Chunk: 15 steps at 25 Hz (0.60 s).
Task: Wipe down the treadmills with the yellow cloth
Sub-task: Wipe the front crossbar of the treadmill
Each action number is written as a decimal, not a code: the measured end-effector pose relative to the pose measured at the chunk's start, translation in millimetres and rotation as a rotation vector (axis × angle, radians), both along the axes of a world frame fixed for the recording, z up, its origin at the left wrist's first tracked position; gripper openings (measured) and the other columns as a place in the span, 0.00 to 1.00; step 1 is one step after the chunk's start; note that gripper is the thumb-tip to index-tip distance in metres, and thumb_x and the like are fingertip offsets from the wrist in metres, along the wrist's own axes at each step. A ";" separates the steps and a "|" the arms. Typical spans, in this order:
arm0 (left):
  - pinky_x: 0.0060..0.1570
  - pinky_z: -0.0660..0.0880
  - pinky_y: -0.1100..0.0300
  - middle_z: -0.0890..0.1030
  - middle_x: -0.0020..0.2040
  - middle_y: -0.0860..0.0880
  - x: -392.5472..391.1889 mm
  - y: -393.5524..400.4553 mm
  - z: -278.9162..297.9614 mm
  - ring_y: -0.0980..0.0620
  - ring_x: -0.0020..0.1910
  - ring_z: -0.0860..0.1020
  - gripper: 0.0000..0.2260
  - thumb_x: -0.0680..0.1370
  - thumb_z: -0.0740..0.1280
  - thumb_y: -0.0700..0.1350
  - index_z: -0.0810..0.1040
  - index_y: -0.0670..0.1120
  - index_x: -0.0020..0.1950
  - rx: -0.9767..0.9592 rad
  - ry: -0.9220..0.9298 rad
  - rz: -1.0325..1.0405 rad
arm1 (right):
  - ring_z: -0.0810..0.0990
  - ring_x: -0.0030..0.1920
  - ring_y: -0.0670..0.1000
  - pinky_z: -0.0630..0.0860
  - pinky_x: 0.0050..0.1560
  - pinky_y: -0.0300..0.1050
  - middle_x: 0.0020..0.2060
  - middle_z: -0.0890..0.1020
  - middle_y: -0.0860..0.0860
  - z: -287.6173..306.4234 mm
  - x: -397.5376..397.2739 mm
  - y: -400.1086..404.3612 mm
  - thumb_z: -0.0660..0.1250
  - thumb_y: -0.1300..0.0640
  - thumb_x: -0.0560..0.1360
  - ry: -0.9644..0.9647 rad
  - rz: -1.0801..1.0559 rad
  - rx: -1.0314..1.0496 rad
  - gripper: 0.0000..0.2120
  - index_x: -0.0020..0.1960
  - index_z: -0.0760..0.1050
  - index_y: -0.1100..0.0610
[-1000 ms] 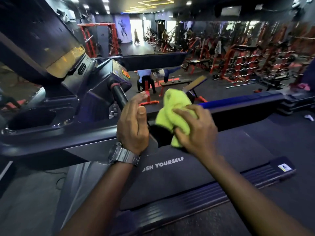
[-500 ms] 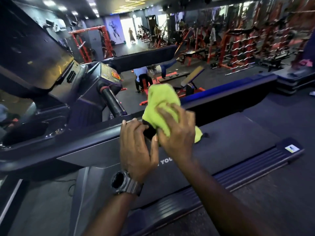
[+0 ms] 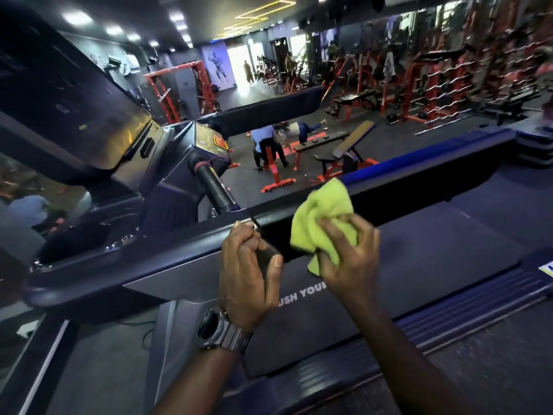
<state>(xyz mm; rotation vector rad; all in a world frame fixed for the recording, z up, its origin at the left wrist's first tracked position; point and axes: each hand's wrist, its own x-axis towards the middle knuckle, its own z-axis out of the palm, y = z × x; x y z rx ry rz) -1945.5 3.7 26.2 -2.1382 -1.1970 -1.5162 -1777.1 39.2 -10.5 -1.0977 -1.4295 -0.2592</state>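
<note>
On the near side rail (image 3: 389, 202) of the treadmill (image 3: 449, 250), the yellow cloth (image 3: 323, 223) is being gripped, bunched, in the right hand (image 3: 350, 253) and pressed against the rail. The rail is being clasped just beside it by the left hand (image 3: 245, 265). Wiping seems under way; the console (image 3: 125, 145) and belt are probably still remaining.

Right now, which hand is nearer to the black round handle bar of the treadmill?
Left. The left hand grips the side rail just below the handle bar; the right hand, holding the yellow cloth, is farther right along the rail.
</note>
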 end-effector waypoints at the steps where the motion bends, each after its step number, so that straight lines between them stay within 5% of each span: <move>1: 0.61 0.70 0.38 0.72 0.58 0.39 -0.7 0.9 1.2 0.43 0.61 0.72 0.12 0.81 0.57 0.51 0.68 0.42 0.53 -0.018 0.005 0.001 | 0.72 0.56 0.59 0.73 0.58 0.55 0.61 0.72 0.56 14.3 -8.4 4.6 0.71 0.58 0.67 0.139 -0.047 -0.048 0.27 0.66 0.77 0.47; 3: 0.61 0.70 0.39 0.73 0.58 0.37 -1.7 2.4 1.2 0.41 0.61 0.72 0.12 0.80 0.58 0.51 0.68 0.42 0.54 -0.030 0.016 0.011 | 0.73 0.57 0.59 0.71 0.59 0.52 0.61 0.72 0.57 23.3 -40.3 0.9 0.72 0.57 0.68 0.219 -0.043 -0.071 0.27 0.67 0.77 0.47; 6: 0.64 0.70 0.44 0.73 0.59 0.37 -3.1 0.9 0.0 0.40 0.62 0.71 0.13 0.78 0.63 0.49 0.69 0.41 0.55 -0.012 0.069 0.044 | 0.73 0.56 0.59 0.75 0.56 0.54 0.61 0.69 0.54 -28.2 -36.3 -14.0 0.72 0.57 0.68 -0.012 0.025 0.005 0.27 0.65 0.74 0.44; 10: 0.67 0.65 0.40 0.74 0.62 0.37 5.4 3.8 6.5 0.37 0.64 0.71 0.14 0.72 0.69 0.38 0.75 0.35 0.56 -0.022 0.195 0.079 | 0.72 0.63 0.58 0.69 0.67 0.49 0.61 0.70 0.57 -18.6 -35.5 0.1 0.69 0.61 0.67 0.506 -0.072 -0.123 0.28 0.67 0.72 0.48; 13: 0.67 0.65 0.41 0.74 0.65 0.38 11.5 8.4 14.7 0.39 0.66 0.71 0.21 0.68 0.66 0.33 0.73 0.34 0.61 -0.038 0.243 0.099 | 0.69 0.64 0.53 0.67 0.67 0.45 0.64 0.67 0.55 -42.6 -79.0 -23.7 0.67 0.56 0.72 0.407 -0.010 -0.089 0.24 0.67 0.71 0.47; 15: 0.67 0.67 0.44 0.74 0.65 0.38 9.6 12.3 22.5 0.39 0.65 0.72 0.24 0.67 0.62 0.32 0.72 0.34 0.64 -0.042 0.248 0.073 | 0.69 0.65 0.48 0.68 0.68 0.43 0.64 0.67 0.52 -50.8 -62.4 -19.7 0.65 0.58 0.72 0.529 0.035 -0.056 0.25 0.68 0.69 0.48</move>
